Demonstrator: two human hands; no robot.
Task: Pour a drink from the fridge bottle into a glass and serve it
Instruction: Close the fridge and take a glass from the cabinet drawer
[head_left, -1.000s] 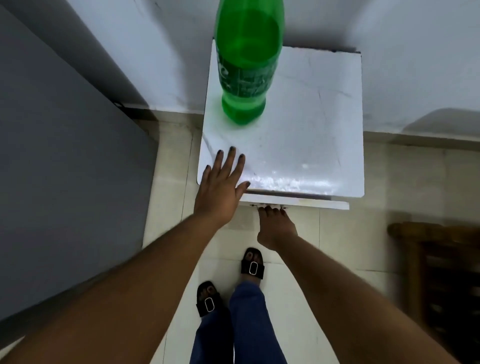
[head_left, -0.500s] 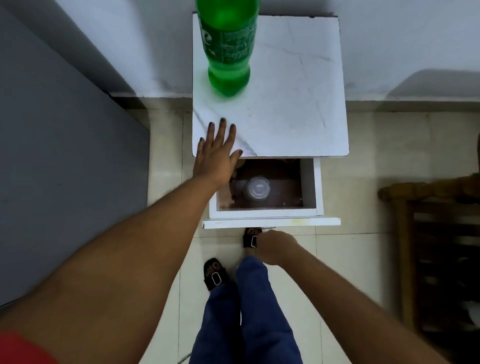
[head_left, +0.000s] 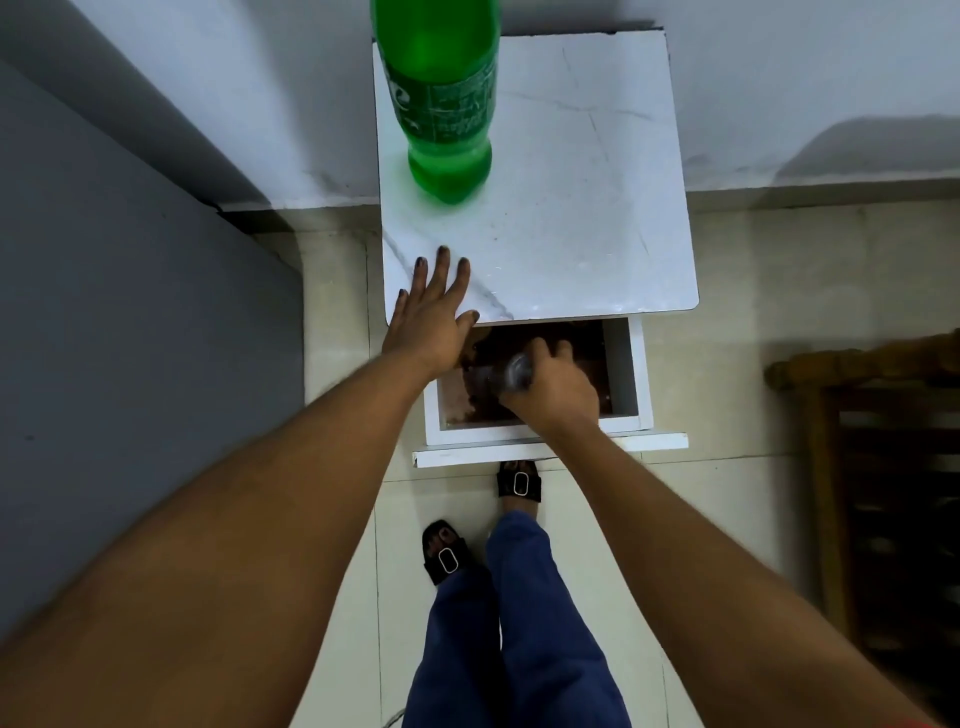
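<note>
A green plastic bottle (head_left: 441, 109) stands upright at the back left of a small white marble-topped cabinet (head_left: 571, 208). Its drawer (head_left: 631, 384) is pulled out below the top's front edge. Inside the drawer my right hand (head_left: 553, 384) is closed around a clear glass (head_left: 506, 373), which lies tilted with its rim toward the left. My left hand (head_left: 431, 317) rests flat with fingers spread on the cabinet top's front left corner, holding nothing.
A grey fridge side (head_left: 130, 338) fills the left. A white wall (head_left: 779, 78) runs behind the cabinet. A dark wooden piece of furniture (head_left: 883, 467) stands at the right. My feet in black sandals (head_left: 519, 480) stand on the tiled floor just before the drawer.
The drawer went from shut to pulled out. My right hand left the drawer's front edge, reached inside and closed on the glass, which was upright before. My left hand stayed on the top.
</note>
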